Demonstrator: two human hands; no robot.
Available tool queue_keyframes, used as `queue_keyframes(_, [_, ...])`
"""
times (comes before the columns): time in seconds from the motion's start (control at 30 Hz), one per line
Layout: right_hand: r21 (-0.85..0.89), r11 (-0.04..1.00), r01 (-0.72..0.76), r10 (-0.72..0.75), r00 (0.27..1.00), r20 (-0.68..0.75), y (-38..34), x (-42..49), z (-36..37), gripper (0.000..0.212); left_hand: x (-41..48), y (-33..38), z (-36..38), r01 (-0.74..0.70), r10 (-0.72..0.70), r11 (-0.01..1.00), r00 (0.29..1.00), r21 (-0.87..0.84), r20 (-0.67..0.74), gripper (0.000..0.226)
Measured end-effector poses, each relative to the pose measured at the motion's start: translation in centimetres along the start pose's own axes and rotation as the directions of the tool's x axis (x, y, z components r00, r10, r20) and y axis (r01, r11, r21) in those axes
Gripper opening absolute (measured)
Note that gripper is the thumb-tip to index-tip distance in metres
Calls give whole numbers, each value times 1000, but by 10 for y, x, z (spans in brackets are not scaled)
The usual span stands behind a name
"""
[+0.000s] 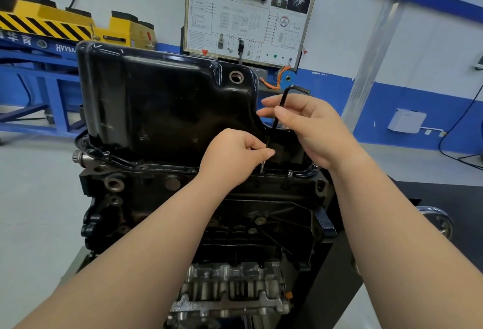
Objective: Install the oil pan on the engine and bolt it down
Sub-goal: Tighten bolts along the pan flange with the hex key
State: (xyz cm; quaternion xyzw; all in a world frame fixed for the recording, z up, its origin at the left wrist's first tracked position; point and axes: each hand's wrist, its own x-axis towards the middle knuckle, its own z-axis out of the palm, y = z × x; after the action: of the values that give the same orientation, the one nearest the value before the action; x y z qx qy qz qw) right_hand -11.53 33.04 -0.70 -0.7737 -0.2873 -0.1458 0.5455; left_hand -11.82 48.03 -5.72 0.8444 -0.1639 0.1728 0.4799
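So the black oil pan [167,109] is sitting upside-up on top of the engine block [203,213], its flange lying along the block's upper edge, with the drain hole [236,76] facing the camera near the pan's top right corner. Both hands are working the same black hex key [279,116], which is standing almost upright at the pan's right-hand notch. The right hand [311,130] is pinching the upper part of the shaft between thumb and fingers, just below the bend, and the short leg is sticking out to the right above it. The left hand [232,157] is closing its fingertips around the lower end of the shaft, right down by the flange. The tip looks like it's sitting in a bolt there, but the fingers are hiding it, so can't really say. One more bolt [289,173] is standing proud of the flange just to the right, and another [315,165] is poking up at the far right corner.
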Motion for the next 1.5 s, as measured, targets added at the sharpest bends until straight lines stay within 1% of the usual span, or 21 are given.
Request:
queue_keyframes(0.07, [5, 1000, 3, -4, 1000, 24, -1, 1, -1, 23, 0, 0, 0, -2, 2, 1000, 1000, -4, -4, 14])
queue_keyframes(0.17, [-21, 1000, -9, 9, 1000, 19, -3, 3, 0, 28, 0, 0, 0, -3, 3, 1000, 1000, -6, -8, 14])
queue_keyframes(0.33, [-21, 999, -30, 28, 995, -93, -1, 7, 3, 32, -1, 0, -1, 0, 0, 999, 1000, -44, 1, 14])
queue_keyframes(0.43, [-54, 997, -46, 38, 989, -144, 0, 6, 4, 28, -1, 0, -2, -6, 6, 999, 1000, -33, 0, 16])
queue_keyframes(0.47, [-60, 997, -46, 38, 990, -134, -1, 5, 4, 24, -1, 0, -2, -3, 3, 999, 1000, -33, -1, 15])
queue_keyframes(0.53, [-33, 999, -14, 12, 998, -63, -2, 4, 4, 15, -1, 0, -2, 5, -5, 999, 1000, -34, -1, 14])
queue_keyframes(0.57, [-10, 1000, 2, -3, 1000, -22, -3, 4, 3, 15, -1, 0, -2, 8, -8, 999, 1000, -33, 1, 13])
queue_keyframes(0.63, [10, 1000, 15, -15, 999, 44, -3, 3, 0, 25, -1, 1, -2, 7, -7, 999, 1000, -32, 3, 13])
queue_keyframes(0.73, [5, 1000, 16, -17, 996, 87, -1, 3, -4, 29, -1, 1, -3, 1, -1, 1000, 1000, -30, 6, 15])
queue_keyframes(0.8, [23, 1000, -1, -1, 997, 73, -1, 3, -5, 28, -1, 1, -3, 2, -2, 1000, 1000, -28, 6, 14])
queue_keyframes(0.87, [28, 1000, -11, 11, 1000, 28, -1, 5, -4, 27, -1, 1, -3, 4, -4, 999, 1000, -37, 5, 13])
queue_keyframes(0.97, [16, 1000, -20, 20, 998, -51, 1, 7, -1, 17, -1, 1, -3, 3, -3, 998, 1000, -60, 0, 11])
queue_keyframes(1.07, [-52, 998, -30, 22, 990, -138, 4, 7, -1, 23, -2, 2, -2, 0, 0, 998, 1000, -68, 0, 10])
queue_keyframes(1.13, [-67, 997, -35, 28, 994, -107, 2, 5, 0, 17, -2, 2, -2, 2, -2, 998, 1000, -59, -1, 11])
queue_keyframes(1.2, [-4, 1000, -19, 19, 999, -27, 0, 3, 0, 8, -2, 2, -2, 8, -8, 998, 1000, -56, -3, 9])
queue_keyframes(1.27, [41, 999, -13, 12, 1000, 27, 0, 2, -2, 17, -2, 2, -3, 10, -9, 998, 1000, -59, 3, 9])
queue_keyframes(1.33, [53, 998, -19, 17, 999, 44, -1, 2, -4, 24, -2, 3, -2, 11, -11, 998, 1000, -61, 7, 11])
queue_keyframes(1.4, [46, 999, -23, 22, 999, 36, -2, 1, -3, 25, -2, 3, -2, 9, -9, 999, 1000, -52, 2, 11])
queue_keyframes(1.5, [53, 998, -24, 24, 1000, 8, -3, 2, 1, 21, -2, 1, -3, 6, -6, 998, 1000, -63, 5, 10])
